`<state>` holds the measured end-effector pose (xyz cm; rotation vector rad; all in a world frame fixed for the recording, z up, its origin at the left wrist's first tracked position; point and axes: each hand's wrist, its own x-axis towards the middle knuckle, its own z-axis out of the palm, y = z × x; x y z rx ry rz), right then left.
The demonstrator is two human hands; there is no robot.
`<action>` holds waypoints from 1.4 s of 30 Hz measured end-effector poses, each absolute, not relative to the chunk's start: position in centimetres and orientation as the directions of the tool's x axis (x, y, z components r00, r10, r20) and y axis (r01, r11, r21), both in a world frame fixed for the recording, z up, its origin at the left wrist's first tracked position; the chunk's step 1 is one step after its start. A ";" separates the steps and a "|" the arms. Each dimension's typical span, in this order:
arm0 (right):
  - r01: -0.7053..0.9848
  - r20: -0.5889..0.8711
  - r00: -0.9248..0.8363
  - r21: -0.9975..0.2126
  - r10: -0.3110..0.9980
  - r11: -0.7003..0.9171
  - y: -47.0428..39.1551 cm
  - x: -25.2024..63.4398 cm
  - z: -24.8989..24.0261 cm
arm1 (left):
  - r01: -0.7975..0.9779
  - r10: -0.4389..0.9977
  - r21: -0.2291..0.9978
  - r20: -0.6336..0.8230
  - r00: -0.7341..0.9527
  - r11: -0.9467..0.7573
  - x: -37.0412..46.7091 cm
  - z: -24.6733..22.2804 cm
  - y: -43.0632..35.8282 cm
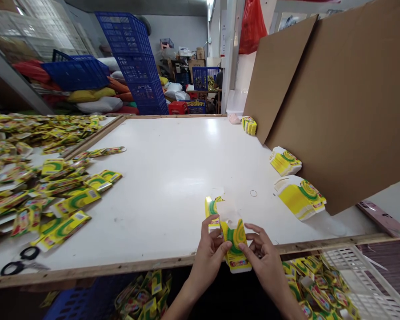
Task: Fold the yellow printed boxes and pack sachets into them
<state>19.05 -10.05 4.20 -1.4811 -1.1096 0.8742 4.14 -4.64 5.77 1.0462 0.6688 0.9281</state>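
Both hands hold one yellow and green printed carton (235, 242) at the table's front edge. My left hand (210, 249) has its thumb on the carton's front, with the fingers curled behind. From the other side my right hand (262, 253) pinches it, thumb on the face. The carton's top end shows pale flaps. Just behind my left fingers another yellow carton (210, 208) lies on the white table (160, 186). Stacks of flat yellow cartons (300, 196) stand at the right.
Many yellow packets (70, 202) cover the left side, near black-handled scissors (28, 260). Large cardboard sheets (346, 98) lean at the right. Below the edge are a white crate (363, 275) and more packets (315, 284). Blue crates (136, 58) rise behind; a person (219, 80) is far back.
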 end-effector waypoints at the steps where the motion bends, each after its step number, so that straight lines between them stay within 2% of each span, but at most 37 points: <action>1: 0.165 0.054 0.291 -0.986 0.955 0.005 -10.0 19.3 4.2 | -0.306 0.866 0.930 -0.026 0.500 0.205 4.0 6.0 -4.7; 6: 0.044 0.053 0.091 -0.998 0.994 0.049 -10.0 20.7 5.1 | -0.278 0.758 0.922 -0.024 0.651 0.268 3.2 6.6 -4.5; 10: 0.160 0.042 0.012 -0.986 0.999 0.039 -9.9 21.7 6.1 | -0.258 0.702 0.901 -0.069 0.708 0.349 3.0 6.3 -4.6; 13: 0.254 0.088 0.029 -0.964 0.996 0.078 -9.8 21.7 6.1 | -0.242 0.700 0.899 -0.094 0.708 0.365 3.0 6.0 -4.8; 17: 0.208 0.123 0.175 -0.974 0.977 0.086 -9.8 21.3 5.3 | -0.186 0.680 0.911 -0.127 0.722 0.368 2.9 5.9 -4.7; 20: 0.227 0.183 0.267 -0.966 0.946 0.123 -9.9 21.6 5.0 | -0.142 0.725 0.945 -0.124 0.678 0.294 3.0 5.8 -4.4; 22: 0.258 0.213 0.234 -0.954 0.949 0.150 -9.9 22.0 5.2 | -0.105 0.779 0.970 -0.109 0.618 0.218 3.1 5.6 -4.3; 25: 0.257 0.095 0.116 -0.964 0.989 0.062 -9.8 22.2 5.6 | -0.018 0.827 0.995 -0.071 0.558 0.098 3.4 5.3 -4.4; 28: 0.353 -0.027 0.075 -0.934 0.997 -0.052 -9.7 21.5 5.8 | 0.030 0.812 0.999 -0.051 0.582 0.041 3.7 5.3 -4.8; 32: 0.497 -0.022 0.149 -0.863 0.989 -0.094 -9.5 20.6 5.5 | 0.005 0.789 0.999 -0.043 0.613 0.051 3.7 5.7 -4.9; 38: 0.493 -0.035 0.110 -0.866 0.993 -0.085 -9.3 20.4 5.3 | 0.027 0.787 0.999 -0.047 0.615 0.038 3.6 5.7 -4.9; 42: 0.575 -0.008 0.199 -0.808 0.980 -0.123 -9.0 20.1 4.9 | 0.073 0.811 0.997 -0.047 0.583 0.005 3.7 5.5 -5.0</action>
